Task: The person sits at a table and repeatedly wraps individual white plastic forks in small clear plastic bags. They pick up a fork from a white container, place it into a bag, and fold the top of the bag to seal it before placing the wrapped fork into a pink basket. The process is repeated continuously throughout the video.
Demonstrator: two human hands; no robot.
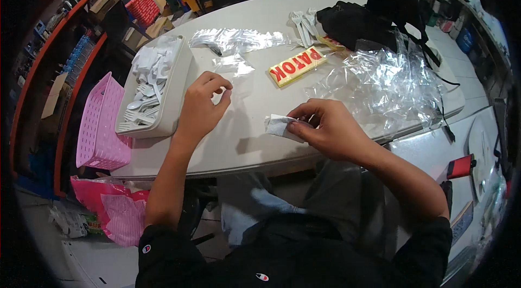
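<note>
Head view: the right hand [331, 130] pinches a small white packet [280, 125] between thumb and fingers, above the near part of the counter [228, 153]. The left hand [203, 104] holds nothing visible, its fingers loosely curled and its thumb apart, beside the bin [183, 68] of white cutlery [144, 104]. A clear sleeve [233, 64] lies just beyond it; loose film [380, 84] spreads to the right. The step in hand looks like handling the packet, perhaps folding or wrapping. The next move seems to call for a light, steady pinch and the left hand's support at the packet's unheld end.
</note>
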